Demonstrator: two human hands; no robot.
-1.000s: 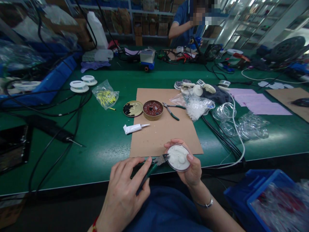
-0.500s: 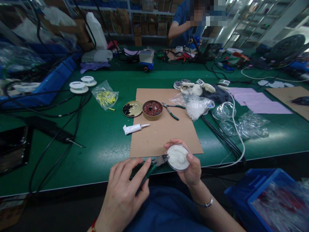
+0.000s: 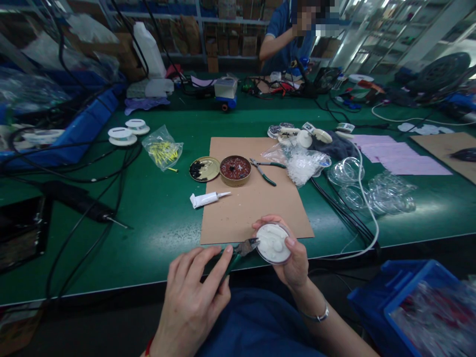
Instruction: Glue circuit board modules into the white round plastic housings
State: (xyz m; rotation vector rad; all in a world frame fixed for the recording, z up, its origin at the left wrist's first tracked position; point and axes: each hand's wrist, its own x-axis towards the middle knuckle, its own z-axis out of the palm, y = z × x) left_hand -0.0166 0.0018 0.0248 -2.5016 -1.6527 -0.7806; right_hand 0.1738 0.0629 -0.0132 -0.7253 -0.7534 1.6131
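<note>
My left hand is closed round the green handles of a pair of cutting pliers. The jaws point right and meet the left rim of a round white disc-shaped part with a clear rim. That part is in my right hand, held by its edge, thumb on the front side and fingers behind. Beyond, on a cardboard sheet, lie a second pair of pliers with spread handles, a tin of reddish-brown granules, its lid and a white tube with a nozzle.
A bag of yellow pieces, white round parts and an electric screwdriver are on the left. On the right sit a bag of clear pieces, clear plastic covers and a blue bin. A co-worker is across the table.
The white part and the pliers have shifted very slightly, with the jaws still at its left rim. My hands keep the same hold. The co-worker's raised hand has moved a little.
</note>
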